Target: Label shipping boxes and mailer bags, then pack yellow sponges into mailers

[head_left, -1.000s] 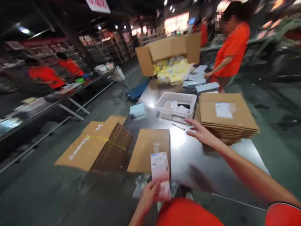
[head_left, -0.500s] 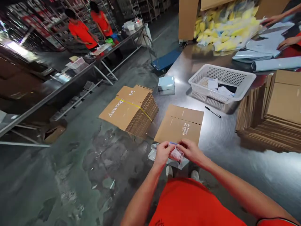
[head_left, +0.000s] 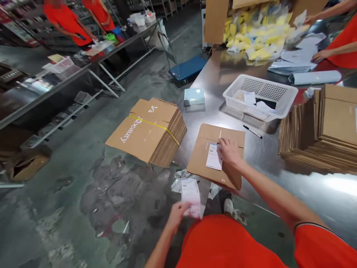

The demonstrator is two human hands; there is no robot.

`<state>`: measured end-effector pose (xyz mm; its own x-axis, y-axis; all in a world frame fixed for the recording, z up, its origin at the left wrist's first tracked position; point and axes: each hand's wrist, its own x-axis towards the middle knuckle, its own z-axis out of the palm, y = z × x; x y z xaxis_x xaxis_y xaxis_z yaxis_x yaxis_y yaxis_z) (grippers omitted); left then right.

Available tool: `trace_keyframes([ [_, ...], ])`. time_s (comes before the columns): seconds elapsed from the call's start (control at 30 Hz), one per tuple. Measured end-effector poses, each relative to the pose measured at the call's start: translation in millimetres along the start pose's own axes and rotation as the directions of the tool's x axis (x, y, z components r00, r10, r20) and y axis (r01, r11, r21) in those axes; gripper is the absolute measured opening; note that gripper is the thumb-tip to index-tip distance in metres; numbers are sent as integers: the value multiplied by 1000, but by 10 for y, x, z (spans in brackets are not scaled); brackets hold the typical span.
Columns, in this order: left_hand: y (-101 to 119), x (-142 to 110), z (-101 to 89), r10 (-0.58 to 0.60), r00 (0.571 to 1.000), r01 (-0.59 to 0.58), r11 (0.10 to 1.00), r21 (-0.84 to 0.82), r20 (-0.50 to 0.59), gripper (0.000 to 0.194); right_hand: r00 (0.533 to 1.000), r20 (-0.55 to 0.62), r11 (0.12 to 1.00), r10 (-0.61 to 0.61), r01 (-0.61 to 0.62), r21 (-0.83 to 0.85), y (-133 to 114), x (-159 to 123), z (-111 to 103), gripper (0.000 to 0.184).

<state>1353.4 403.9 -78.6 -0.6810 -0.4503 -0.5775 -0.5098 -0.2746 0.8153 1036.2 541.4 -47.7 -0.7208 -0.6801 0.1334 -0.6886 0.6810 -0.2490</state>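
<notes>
A folded cardboard carton (head_left: 198, 154) lies at the table's near edge, with a white printed shipping label (head_left: 214, 158) against its top face. My right hand (head_left: 230, 152) is closed at the label's upper right edge, fingers bent and the thumb hidden. Lower left, my left hand (head_left: 177, 215) pinches the bottom of a pale printed sheet (head_left: 191, 191). That sheet hangs in front of the table edge, apart from the carton. Crumpled grey plastic (head_left: 176, 182) shows behind the sheet.
A strapped carton stack (head_left: 145, 130) overhangs the table's left edge; more flat cartons (head_left: 306, 137) stand right. A pale blue box (head_left: 194, 96), white basket (head_left: 259, 97) and pen (head_left: 252, 131) lie beyond. A co-worker's hand (head_left: 322, 56) rests by plastic bags; a blue trolley (head_left: 189, 68) stands behind.
My hands have parted: the left has moved down and left with a sheet, the right up onto the carton. A label now shows on the carton, whose near end has shifted and appears turned.
</notes>
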Motion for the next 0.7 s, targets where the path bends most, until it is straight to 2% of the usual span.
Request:
trace_keyframes([
  [0.07, 123, 116, -76, 44, 994, -46, 999, -16, -100, 54, 997, -8, 997, -73, 73, 39, -184, -74, 137, 46],
  [0.13, 286, 292, -49, 144, 977, -144, 990, 9, -158, 56, 993, -6, 992, -118, 118, 53, -431, -258, 275, 56],
  [0.2, 435, 448, 39, 245, 964, -240, 969, 57, -108, 55, 971, 26, 969, -236, 233, 83, -649, -558, 368, 67],
  [0.23, 490, 497, 88, 275, 960, -271, 960, 77, -54, 53, 941, 51, 937, -335, 327, 122, -711, -732, 392, 67],
  [0.27, 527, 522, 131, 296, 955, -295, 951, 89, -3, 52, 899, 66, 893, -432, 416, 173, -724, -906, 402, 64],
  [0.3, 547, 523, 165, 309, 950, -311, 945, 97, 32, 51, 878, 54, 864, -475, 454, 217, -683, -1066, 399, 58],
  [0.33, 553, 504, 192, 320, 946, -324, 940, 104, 51, 51, 897, 15, 871, -442, 426, 245, -587, -1200, 383, 53],
  [0.37, 548, 468, 214, 324, 944, -329, 938, 110, 60, 52, 948, -45, 913, -314, 314, 260, -445, -1304, 356, 49],
  [0.4, 538, 418, 237, 318, 946, -323, 939, 118, 59, 53, 989, -112, 952, -102, 129, 277, -272, -1376, 317, 47],
  [0.43, 526, 358, 266, 297, 953, -302, 945, 128, 56, 55, 977, -154, 945, 150, -95, 314, -83, -1422, 267, 47],
  [0.47, 515, 290, 305, 264, 963, -269, 954, 135, 49, 58, 916, -145, 878, 374, -299, 373, 101, -1447, 207, 48],
  [0.5, 507, 219, 354, 219, 974, -224, 964, 140, 48, 60, 846, -83, 780, 527, -442, 443, 268, -1462, 134, 50],
  [0.53, 500, 147, 414, 170, 984, -175, 975, 135, 46, 62, 798, 3, 683, 603, -518, 515, 411, -1471, 47, 51],
  [0.57, 495, 80, 481, 123, 992, -127, 985, 117, 41, 63, 783, 78, 607, 618, -537, 586, 530, -1480, -57, 51],
  [0.6, 492, 20, 551, 88, 995, -91, 992, 91, 38, 64, 792, 111, 558, 600, -514, 652, 634, -1493, -182, 52],
  [0.63, 490, -29, 624, 69, 997, -71, 996, 63, 31, 65, 806, 88, 536, 586, -466, 704, 739, -1512, -333, 51],
  [0.67, 491, -66, 696, 62, 998, -63, 997, 40, 24, 67, 805, 15, 539, 594, -411, 736, 862, -1538, -511, 51],
  [0.7, 493, -93, 768, 58, 998, -59, 998, 31, 32, 69, 779, -87, 560, 621, -363, 744, 1018, -1573, -719, 52],
])
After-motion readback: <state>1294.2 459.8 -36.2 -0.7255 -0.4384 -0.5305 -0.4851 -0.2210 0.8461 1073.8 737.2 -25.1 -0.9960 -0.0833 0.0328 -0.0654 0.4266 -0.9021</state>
